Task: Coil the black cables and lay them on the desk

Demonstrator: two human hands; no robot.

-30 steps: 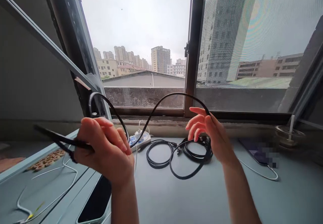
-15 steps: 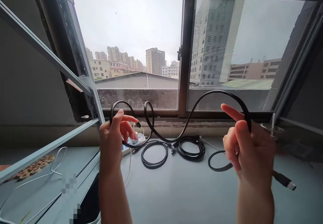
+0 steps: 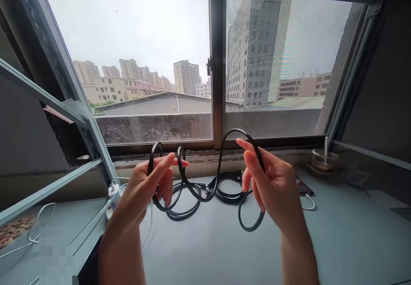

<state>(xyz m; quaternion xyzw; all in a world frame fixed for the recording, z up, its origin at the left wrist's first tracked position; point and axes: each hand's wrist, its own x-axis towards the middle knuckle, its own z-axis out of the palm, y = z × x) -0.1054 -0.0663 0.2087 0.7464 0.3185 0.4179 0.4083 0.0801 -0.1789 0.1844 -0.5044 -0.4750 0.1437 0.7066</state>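
Note:
A black flat cable (image 3: 221, 148) loops in the air between both hands. My left hand (image 3: 150, 186) pinches one end of it, where the cable makes small loops by the fingers. At the other side my right hand (image 3: 269, 182) grips the cable, which arches over the fingers and hangs in a loop (image 3: 250, 220) below the palm. Two more black cable coils (image 3: 199, 195) lie on the grey table (image 3: 224, 246) behind the hands.
A white power strip (image 3: 114, 189) sits left of the coils. By the window stands a clear cup with a straw (image 3: 323, 158). A phone with a white cord (image 3: 305, 190) lies right of my right hand. A metal frame (image 3: 58, 113) slants at the left.
My hands have come closer together, the right one moving left and inward. The cable's span between them has shortened and now forms tighter loops. The view shifted rightward.

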